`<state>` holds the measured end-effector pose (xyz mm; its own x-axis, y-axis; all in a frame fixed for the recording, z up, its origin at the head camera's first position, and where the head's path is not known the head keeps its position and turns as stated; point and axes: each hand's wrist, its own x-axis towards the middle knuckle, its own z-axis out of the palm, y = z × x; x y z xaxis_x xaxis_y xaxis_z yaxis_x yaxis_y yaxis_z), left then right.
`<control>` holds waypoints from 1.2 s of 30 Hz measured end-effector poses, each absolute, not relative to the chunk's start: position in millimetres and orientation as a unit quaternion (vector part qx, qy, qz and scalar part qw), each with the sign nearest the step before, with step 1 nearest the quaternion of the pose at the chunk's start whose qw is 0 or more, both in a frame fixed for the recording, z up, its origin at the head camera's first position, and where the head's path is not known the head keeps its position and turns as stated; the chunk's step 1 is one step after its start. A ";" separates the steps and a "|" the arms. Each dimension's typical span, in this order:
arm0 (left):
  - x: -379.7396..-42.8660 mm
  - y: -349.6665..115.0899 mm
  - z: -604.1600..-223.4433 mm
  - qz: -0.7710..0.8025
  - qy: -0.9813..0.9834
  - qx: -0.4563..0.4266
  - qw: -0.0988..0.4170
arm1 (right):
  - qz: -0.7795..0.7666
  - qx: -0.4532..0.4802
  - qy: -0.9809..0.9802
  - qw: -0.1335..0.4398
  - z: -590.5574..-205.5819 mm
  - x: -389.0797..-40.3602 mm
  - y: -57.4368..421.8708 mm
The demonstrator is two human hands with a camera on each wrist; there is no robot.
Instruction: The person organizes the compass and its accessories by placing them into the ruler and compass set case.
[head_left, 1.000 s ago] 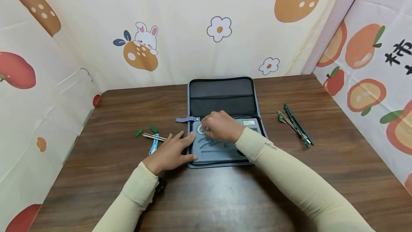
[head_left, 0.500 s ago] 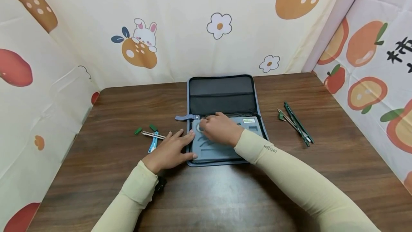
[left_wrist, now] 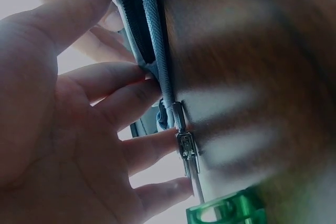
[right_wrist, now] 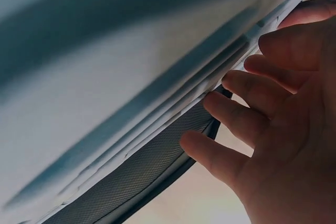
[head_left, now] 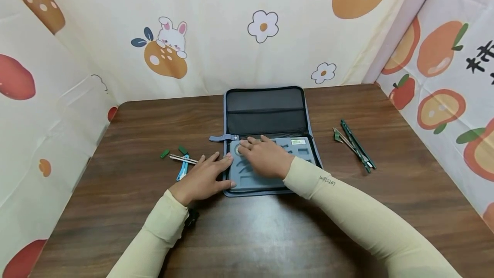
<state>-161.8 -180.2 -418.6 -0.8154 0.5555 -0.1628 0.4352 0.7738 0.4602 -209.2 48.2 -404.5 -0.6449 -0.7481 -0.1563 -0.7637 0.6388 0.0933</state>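
A zip case [head_left: 266,121] lies unfolded on the table, a grey-blue moulded tray [head_left: 252,181] in its near half. My left hand [head_left: 202,180] rests along the tray's left edge, fingers spread and thumb at the near corner. Over the tray's upper left reaches my right hand [head_left: 268,158], its fingers extended at a pale round piece [head_left: 237,149] in a recess, partly hidden beneath them. In the right wrist view the fingers [right_wrist: 215,156] are loosely bent beside the tray edge, holding nothing. The left fingers [left_wrist: 123,98] lie along the zipped border in the left wrist view.
Left of the case lie thin silver sticks [head_left: 180,158], a light blue tool [head_left: 183,169] and small green pieces [head_left: 164,153]. Several dark green and slim pencils [head_left: 356,144] lie to the right. A patterned cloth [head_left: 216,46] hangs behind the table.
My right hand's fingers, bunched over the round piece before, have straightened and flattened over it. My left hand holds its place; the head view tilts slightly down.
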 end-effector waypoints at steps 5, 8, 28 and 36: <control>-162.0 -178.9 -417.7 0.209 0.929 0.272 0.138 | 0.062 -0.419 0.904 0.054 -403.9 -210.7 53.4; -161.7 -178.7 -418.2 0.208 0.930 0.272 0.136 | 0.051 -0.420 0.904 0.068 -403.1 -210.9 55.1; -163.5 -178.4 -420.0 0.206 0.930 0.273 0.134 | -0.019 -0.412 0.909 0.063 -400.9 -207.4 99.8; -163.4 -179.0 -420.7 0.212 0.928 0.276 0.132 | -0.097 -0.388 0.916 0.035 -405.9 -208.1 140.5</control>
<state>-163.4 -179.0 -420.7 -0.8128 0.5685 -0.1273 0.4570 0.7577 0.4659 -208.1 140.5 -405.9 -0.6957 -0.7183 0.0112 -0.7045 0.6792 -0.2057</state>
